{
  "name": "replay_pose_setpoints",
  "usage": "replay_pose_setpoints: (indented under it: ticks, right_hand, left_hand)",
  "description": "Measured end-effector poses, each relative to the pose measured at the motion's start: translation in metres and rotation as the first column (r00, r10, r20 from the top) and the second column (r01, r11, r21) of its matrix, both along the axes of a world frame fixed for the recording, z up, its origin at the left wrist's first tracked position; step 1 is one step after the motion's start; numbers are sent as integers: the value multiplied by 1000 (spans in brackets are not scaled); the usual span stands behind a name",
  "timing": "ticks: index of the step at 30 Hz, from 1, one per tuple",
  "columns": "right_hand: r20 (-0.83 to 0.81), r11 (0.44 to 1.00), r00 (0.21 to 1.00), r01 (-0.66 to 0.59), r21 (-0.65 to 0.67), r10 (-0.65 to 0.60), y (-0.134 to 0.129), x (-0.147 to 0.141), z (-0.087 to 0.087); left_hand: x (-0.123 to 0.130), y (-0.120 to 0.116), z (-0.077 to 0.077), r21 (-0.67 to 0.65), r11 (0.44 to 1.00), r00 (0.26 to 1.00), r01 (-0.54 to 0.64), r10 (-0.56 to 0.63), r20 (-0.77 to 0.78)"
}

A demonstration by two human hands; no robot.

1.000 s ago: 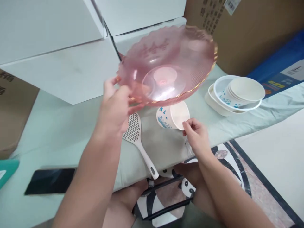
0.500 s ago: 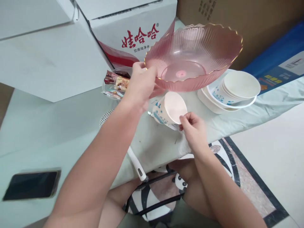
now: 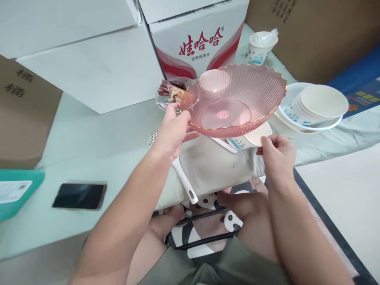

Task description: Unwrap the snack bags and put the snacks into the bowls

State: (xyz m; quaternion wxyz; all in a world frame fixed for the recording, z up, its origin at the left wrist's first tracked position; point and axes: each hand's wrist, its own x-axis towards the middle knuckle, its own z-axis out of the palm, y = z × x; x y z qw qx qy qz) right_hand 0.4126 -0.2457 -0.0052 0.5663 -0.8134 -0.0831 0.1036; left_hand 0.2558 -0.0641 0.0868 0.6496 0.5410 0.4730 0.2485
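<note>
My left hand [image 3: 175, 128] grips the left rim of a pink ribbed bowl [image 3: 234, 103] with a gold wavy edge, holding it tilted above the table. Below the bowl's right side, partly hidden by it, is a white paper cup [image 3: 257, 136] with blue print. The thumb and fingers of my right hand [image 3: 277, 152] are pinched at that cup's right rim. A white utensil handle [image 3: 224, 145] shows beneath the bowl. Behind my left hand a clear container [image 3: 162, 103] holds wrapped snacks. A white strainer [image 3: 184, 180] lies by my left wrist.
Stacked paper cups [image 3: 323, 103] sit in a white basin [image 3: 329, 126] on the right. Another cup [image 3: 257, 53] with plastic in it stands behind. White boxes [image 3: 89, 75] and a brown carton [image 3: 308, 47] line the back. A phone [image 3: 80, 196] and a green item [image 3: 32, 190] are on the left.
The view has shifted left, showing more of the table's left side. The pink bowl is lower and now covers part of the cup at my right hand. The cup behind the bowl has come into sight.
</note>
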Motion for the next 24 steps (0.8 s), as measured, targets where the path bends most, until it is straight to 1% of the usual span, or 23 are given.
replay_pose_setpoints:
  ticks: [2,4,9,12,14,17,22,24]
  right_hand:
    - [17,998,1000,6,-70,-5,-10,0,5]
    - [35,985,999,11,-170,-6,-19,2,10]
    - [84,921,996,1,-389,34,-41,7,22]
    - [112,886,993,27,-462,28,-51,10,30]
    - [151,878,989,74,-474,-2,-55,12,35]
    - [188,890,981,130,-437,-51,-58,15,39]
    - [280,906,952,225,-359,-125,-64,17,41]
    - [302,911,945,233,-340,-129,-66,17,41]
  left_hand:
    - [3,-2,-3,-15,1000,1000,25,-25,3]
    - [9,-5,-6,-41,999,999,37,-36,4]
    - [29,-11,-14,-95,995,999,40,-40,6]
    - [39,-12,-20,-100,994,999,44,-43,13]
    - [43,-12,-25,-89,995,999,43,-42,9]
    - [47,-11,-32,-74,996,999,45,-45,3]
    - [49,-9,-44,-55,997,998,59,-60,-20]
    - [51,-10,-48,-44,997,997,71,-72,-33]
